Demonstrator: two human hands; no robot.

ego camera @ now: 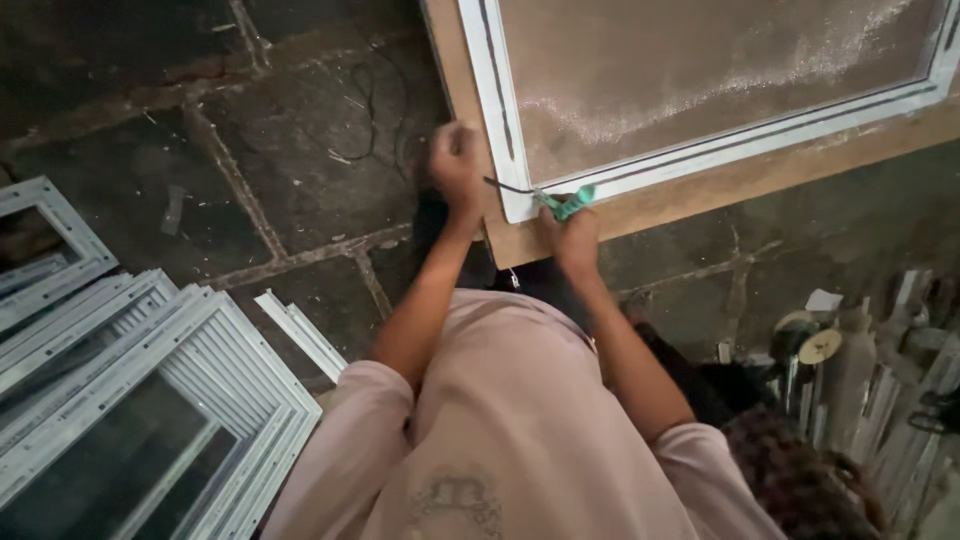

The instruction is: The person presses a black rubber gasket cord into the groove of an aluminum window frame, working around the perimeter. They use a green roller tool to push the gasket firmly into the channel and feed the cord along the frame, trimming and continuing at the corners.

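Note:
A white window frame (pixel 500 110) with frosted glass lies on a brown board (pixel 700 190). At its near corner, my right hand (pixel 577 238) grips a small green-handled tool (pixel 568 203) whose tip presses on the frame. My left hand (pixel 455 165) is a blurred closed fist just left of that corner. A thin black strip (pixel 508 186) runs from this fist to the tool. My arms reach out from a pink shirt (pixel 500 420).
A stack of white window frames (pixel 150 400) lies on the dark stone floor (pixel 300 130) at the lower left, with loose white profile pieces (pixel 300 332) beside it. Upright profiles, a round disc (pixel 820 345) and other clutter stand at the lower right.

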